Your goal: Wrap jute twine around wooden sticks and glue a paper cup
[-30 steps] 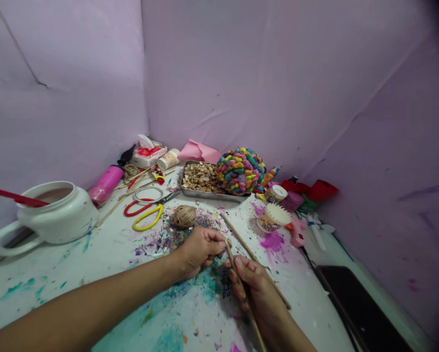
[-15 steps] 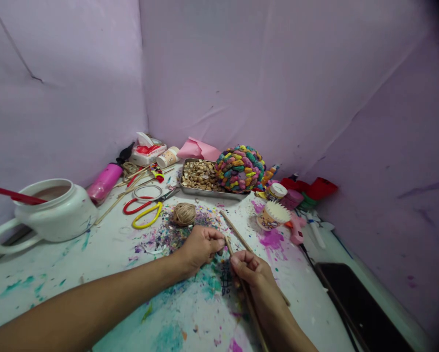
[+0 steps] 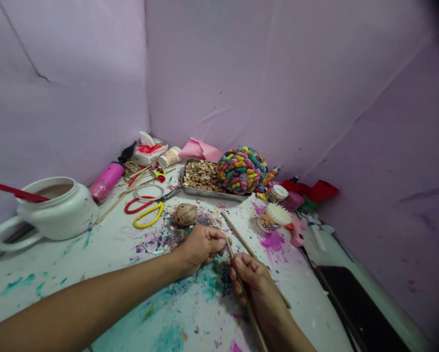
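Observation:
My right hand (image 3: 254, 281) is closed around a thin wooden stick (image 3: 231, 252) that runs from the table's front edge up to my fingers. My left hand (image 3: 201, 247) is curled shut beside it, its fingertips pinched at the stick's upper tip; what else they hold, I cannot make out. A second wooden stick (image 3: 241, 238) lies loose on the paint-splattered white table (image 3: 105, 254) just right of my hands. A ball of brown twine (image 3: 185, 214) sits just beyond my left hand.
Red and yellow-handled scissors (image 3: 146, 211) lie left of the twine. A metal tray of shells (image 3: 201, 177) and a multicoloured ball (image 3: 242, 170) stand at the back. A white pot (image 3: 54, 210) with a red stick is at left. A paper cup (image 3: 273, 217) and a black slab (image 3: 355, 308) lie to the right.
My hands have stayed in place at the stick's tip; the right hand's fingers shifted slightly along the stick. The view moved a little.

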Available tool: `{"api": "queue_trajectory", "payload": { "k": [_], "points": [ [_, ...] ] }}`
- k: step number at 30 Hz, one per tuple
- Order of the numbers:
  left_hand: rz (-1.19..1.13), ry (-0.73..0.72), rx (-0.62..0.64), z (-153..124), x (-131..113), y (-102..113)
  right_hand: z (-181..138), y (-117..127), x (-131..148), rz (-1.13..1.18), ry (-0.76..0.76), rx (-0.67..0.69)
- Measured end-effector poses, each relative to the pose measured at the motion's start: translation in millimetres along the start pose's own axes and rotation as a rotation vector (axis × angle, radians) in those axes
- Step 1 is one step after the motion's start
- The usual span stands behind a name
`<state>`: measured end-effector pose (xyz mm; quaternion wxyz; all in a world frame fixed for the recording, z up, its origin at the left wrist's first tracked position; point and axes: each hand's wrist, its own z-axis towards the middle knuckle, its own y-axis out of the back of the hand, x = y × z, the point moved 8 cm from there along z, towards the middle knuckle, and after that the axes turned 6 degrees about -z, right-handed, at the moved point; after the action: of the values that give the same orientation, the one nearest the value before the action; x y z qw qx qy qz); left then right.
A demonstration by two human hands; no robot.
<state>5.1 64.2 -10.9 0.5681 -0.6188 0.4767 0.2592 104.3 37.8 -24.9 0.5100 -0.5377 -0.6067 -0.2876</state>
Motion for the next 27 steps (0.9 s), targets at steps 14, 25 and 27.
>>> {"api": "queue_trajectory", "payload": {
  "k": [14, 25, 27],
  "points": [
    [-0.082, -0.003, -0.053, -2.4, 0.8, 0.6, -2.9, -7.5, -1.2, 0.042, -0.024, 0.041],
    [-0.07, 0.037, -0.011, -0.8, 2.9, -3.5, -0.8, 11.6, 8.9, -0.151, 0.053, -0.165],
    [-0.065, 0.044, -0.004, -0.1, 2.7, -3.1, -0.7, 11.4, 9.2, -0.141, 0.055, -0.161]
  ]
}}
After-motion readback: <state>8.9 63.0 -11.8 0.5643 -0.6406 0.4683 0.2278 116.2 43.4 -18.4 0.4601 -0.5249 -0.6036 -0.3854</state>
